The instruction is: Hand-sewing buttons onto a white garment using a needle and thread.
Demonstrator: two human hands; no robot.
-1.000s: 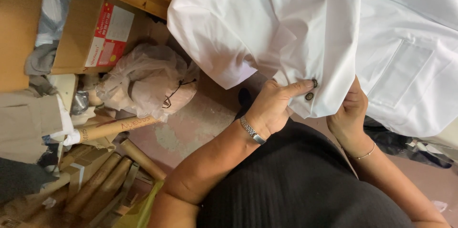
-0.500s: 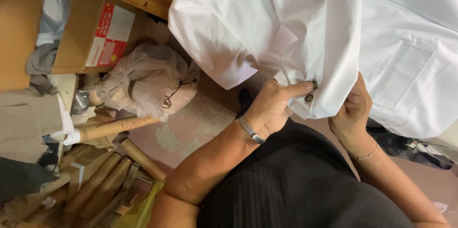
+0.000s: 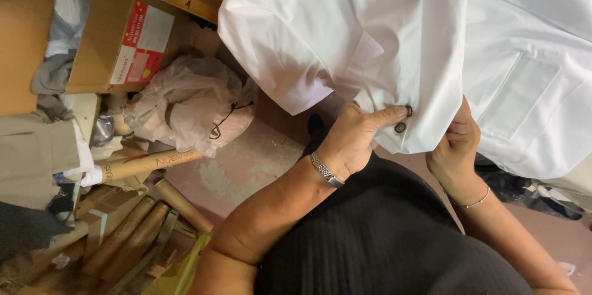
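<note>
The left hand (image 3: 354, 141) pinches the lower edge of a white garment (image 3: 394, 42), forefinger stretched beside two dark buttons (image 3: 404, 119). Just right of them, the right hand (image 3: 455, 147) grips the same hem, fingers curled into the cloth. Further left lie a crumpled plastic bag (image 3: 191, 107) and cardboard tubes (image 3: 142, 221).

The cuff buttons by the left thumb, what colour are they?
Dark brown buttons on the white shirt; head view.

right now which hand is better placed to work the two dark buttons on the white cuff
Left. The left hand has its thumb on the buttons; the right hand only holds the white garment edge beside them.
</note>
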